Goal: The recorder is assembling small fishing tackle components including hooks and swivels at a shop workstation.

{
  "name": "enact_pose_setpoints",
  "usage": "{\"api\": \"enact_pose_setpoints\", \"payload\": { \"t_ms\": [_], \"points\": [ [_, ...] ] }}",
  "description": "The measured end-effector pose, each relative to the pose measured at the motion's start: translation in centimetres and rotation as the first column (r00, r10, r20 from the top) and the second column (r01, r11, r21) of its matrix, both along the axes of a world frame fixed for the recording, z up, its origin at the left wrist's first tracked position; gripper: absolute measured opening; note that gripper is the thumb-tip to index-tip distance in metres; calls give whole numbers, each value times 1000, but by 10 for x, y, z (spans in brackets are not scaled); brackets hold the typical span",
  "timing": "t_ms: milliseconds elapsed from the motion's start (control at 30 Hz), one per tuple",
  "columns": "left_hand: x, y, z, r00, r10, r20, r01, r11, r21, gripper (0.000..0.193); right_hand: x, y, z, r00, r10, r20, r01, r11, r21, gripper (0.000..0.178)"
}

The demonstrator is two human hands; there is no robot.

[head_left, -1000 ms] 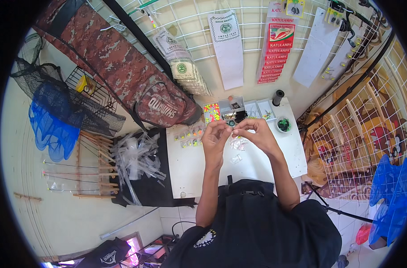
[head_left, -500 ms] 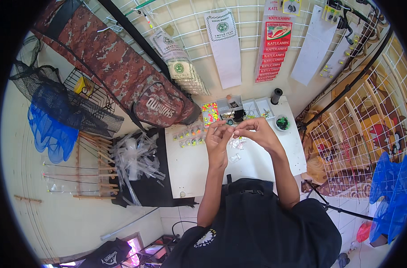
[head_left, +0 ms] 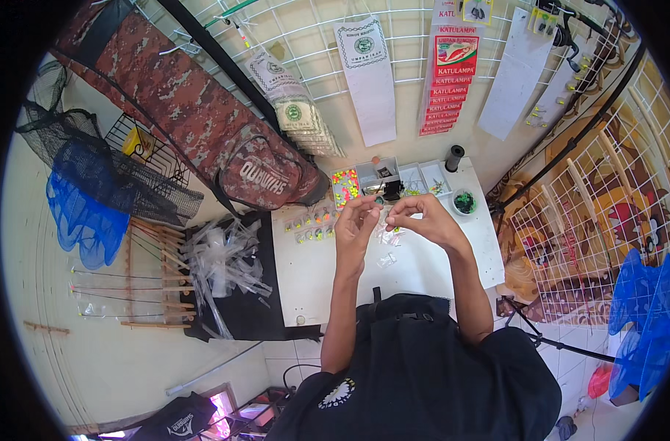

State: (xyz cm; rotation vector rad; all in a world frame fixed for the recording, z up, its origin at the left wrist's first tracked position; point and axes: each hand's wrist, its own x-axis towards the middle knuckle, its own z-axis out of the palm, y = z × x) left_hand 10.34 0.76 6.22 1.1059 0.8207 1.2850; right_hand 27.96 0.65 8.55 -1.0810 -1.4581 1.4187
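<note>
Watching two bare hands work almost fingertip to fingertip over the white counter (head_left: 324,287), left hand (head_left: 358,223) and right hand (head_left: 425,218), narrow gap between. Fingers curled in on both; right thumb and forefinger drawn together. Anything pinched there is too small for me to resolve, so I can't call either grip; if there is a piece, it's at the fingertips, over the counter's rear half. Small round dark-teal item (head_left: 380,199) shows beside the left fingertips.

Main risk I see: a light pinch slips and a tiny part drops among the clear packets (head_left: 387,260) below, tough to pick out. Next: knuckles pushed forward could clip the bright beads (head_left: 345,187) and scatter them. Left forearm swung outward could drag the row of small lure packets (head_left: 313,226).

Room: forward is tight, with beads, grey bin (head_left: 366,175) and white tray (head_left: 432,170) lining the back; black cylinder (head_left: 455,158) and round tub (head_left: 462,212) close off rear right. Bare counter either side of the wrists, front left being widest. Near edge runs close to the torso; past the left edge, black cloth (head_left: 265,323) and heaped plastic sleeves (head_left: 228,264).
</note>
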Motion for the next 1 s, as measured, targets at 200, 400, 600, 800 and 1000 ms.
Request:
{"api": "enact_pose_setpoints", "payload": {
  "t_ms": [200,400,600,800,1000],
  "points": [
    [-9,8,4,963,-159,-218,168,986,24,21,0,-1,3,999,26,35,-27,999,22,16],
    [-9,9,4,972,-137,-191,153,986,68,5,0,-1,3,997,20,77,-24,998,56,21],
    [-10,9,3,991,-94,-91,96,995,15,7,0,0,0,998,36,58,-42,993,108,15],
    [-12,8,-2,996,-89,-8,89,996,28,6,-6,-4,4,998,20,66,-27,994,104,12],
    [-9,3,-3,996,-80,28,79,996,37,4,-6,-8,6,999,-13,42,10,998,70,11]
  ]
}}
